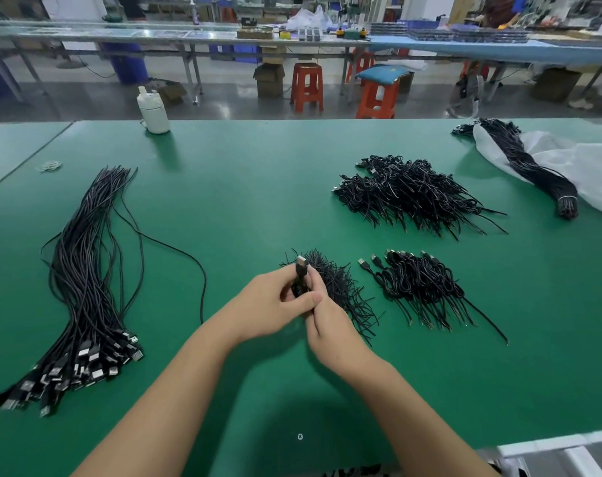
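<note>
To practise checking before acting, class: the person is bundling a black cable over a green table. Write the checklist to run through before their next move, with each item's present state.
1. Grip of left hand and right hand on the black USB cable with a silver plug: ok.
2. Cable fully coiled: cannot tell, fingers hide it.
3. Tie already round the coil: cannot tell.
4. The pile of short black wire ties lies just behind the hands: ok.
5. The small pile of coiled black cables lies to the right on the green table mat: ok.
6. The long bundle of straight black cables waits at left: ok.
</note>
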`<state>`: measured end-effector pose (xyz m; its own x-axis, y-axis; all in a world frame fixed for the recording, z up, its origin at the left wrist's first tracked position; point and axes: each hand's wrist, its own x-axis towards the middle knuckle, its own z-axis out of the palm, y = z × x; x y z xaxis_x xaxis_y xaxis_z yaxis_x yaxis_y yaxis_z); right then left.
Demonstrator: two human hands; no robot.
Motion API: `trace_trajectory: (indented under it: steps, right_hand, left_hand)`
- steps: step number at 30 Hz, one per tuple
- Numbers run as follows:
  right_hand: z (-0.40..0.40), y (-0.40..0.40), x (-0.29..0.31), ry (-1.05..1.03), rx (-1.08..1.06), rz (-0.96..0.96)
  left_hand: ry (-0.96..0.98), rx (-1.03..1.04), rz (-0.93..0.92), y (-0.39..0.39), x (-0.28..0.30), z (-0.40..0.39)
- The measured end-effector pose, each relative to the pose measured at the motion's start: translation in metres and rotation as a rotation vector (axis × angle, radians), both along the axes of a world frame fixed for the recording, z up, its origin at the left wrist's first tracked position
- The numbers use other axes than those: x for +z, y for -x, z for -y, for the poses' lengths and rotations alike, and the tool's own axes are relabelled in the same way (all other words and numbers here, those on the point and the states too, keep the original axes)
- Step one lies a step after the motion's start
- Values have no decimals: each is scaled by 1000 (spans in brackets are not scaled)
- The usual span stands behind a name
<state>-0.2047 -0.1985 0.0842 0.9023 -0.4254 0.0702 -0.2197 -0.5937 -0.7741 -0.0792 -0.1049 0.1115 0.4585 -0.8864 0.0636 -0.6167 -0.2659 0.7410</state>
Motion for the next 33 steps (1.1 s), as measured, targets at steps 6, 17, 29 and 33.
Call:
trace_trajectory:
  steps: [6, 17, 29, 33]
  right_hand:
    - [0, 2, -1, -157, 52, 12]
    - [3, -3, -9, -161, -47, -73]
    - [10, 2, -8, 137, -74, -102]
    - [15, 6, -8, 223, -187, -83]
  left_hand:
    - [-42, -31, -19, -5, 1, 1]
    - [-32, 29, -131, -5, -3, 15]
    - [-120, 79, -235, -6, -4, 30]
    - [42, 79, -588, 5, -8, 37]
